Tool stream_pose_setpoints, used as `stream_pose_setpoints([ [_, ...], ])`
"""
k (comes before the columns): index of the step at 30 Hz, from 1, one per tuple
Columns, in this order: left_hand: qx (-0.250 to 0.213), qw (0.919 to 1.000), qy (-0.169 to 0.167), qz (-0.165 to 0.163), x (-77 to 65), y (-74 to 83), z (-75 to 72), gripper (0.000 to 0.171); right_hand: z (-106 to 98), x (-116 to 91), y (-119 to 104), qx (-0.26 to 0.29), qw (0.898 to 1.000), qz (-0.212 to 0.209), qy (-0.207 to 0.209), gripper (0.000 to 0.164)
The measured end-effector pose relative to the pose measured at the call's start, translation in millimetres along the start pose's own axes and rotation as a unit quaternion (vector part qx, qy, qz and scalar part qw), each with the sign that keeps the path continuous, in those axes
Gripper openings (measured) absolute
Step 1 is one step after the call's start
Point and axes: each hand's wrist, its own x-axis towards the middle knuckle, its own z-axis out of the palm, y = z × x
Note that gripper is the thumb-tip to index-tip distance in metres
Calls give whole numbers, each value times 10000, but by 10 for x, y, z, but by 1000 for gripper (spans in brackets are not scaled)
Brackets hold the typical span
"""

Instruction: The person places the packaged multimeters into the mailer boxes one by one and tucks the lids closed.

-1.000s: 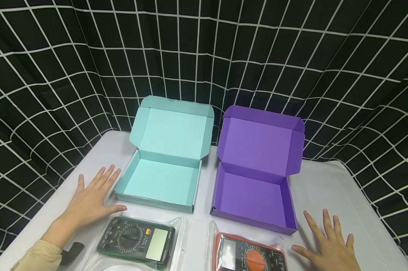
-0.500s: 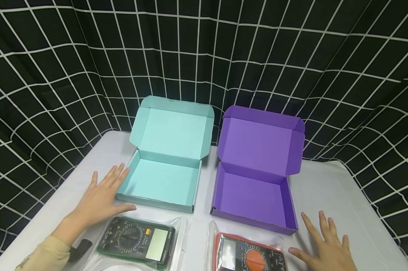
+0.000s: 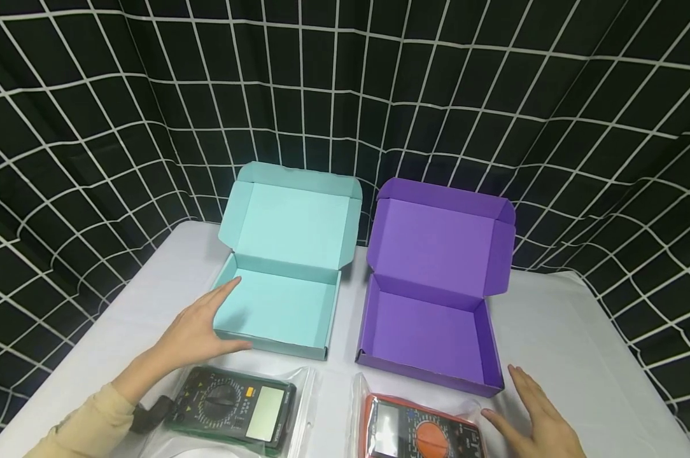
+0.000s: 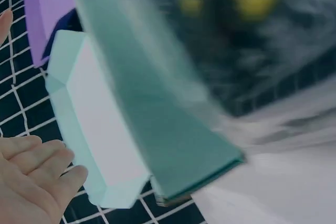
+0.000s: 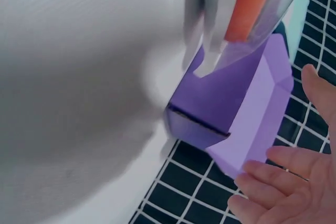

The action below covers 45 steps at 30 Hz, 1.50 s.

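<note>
My left hand [image 3: 190,334] hovers over the near left corner of an open teal box [image 3: 276,305], fingers extended and thumb apart, holding nothing. Just below that hand lies a dark multimeter with a green edge [image 3: 221,404] in a clear plastic bag. On the right, my right hand [image 3: 542,423] has its fingers straight and its thumb pointing at a red-edged multimeter [image 3: 431,439], also bagged. An open purple box [image 3: 431,337] stands beyond that meter. In the wrist views the left palm [image 4: 37,182] and right palm [image 5: 294,187] both show bare.
Both box lids, teal [image 3: 293,222] and purple [image 3: 436,245], stand raised at the back of the white table [image 3: 551,318]. A black curtain with a white grid [image 3: 333,83] hangs behind and at the sides. A dark object [image 3: 150,416] shows by the left wrist.
My left hand has moved right, from beside the teal box to over its near corner, and has turned more on edge. My right hand has shifted slightly left, its fingers closer together.
</note>
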Motion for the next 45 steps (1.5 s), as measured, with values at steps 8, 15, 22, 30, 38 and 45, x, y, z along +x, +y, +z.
stream_pose_setpoints([
  [8,-777,9952,-528,282,167,174,30,103,-73,16,-156,35,9998,130,-163,83],
  [15,-1550,9809,-1038,550,286,316,209,97,-6,-43,-201,372,9983,-347,281,80],
  [22,-2548,9492,-1656,818,336,385,331,95,138,-92,-238,591,9935,-760,608,86],
  [30,-3192,9172,-2254,779,477,541,536,95,158,-108,-464,796,9881,-1259,382,79],
  [38,-3812,8811,-2772,385,631,771,756,94,123,-122,-615,601,9899,-1281,94,80],
  [45,-3904,8760,-2830,56,733,897,886,96,186,-153,-571,700,9836,-1660,-70,86],
])
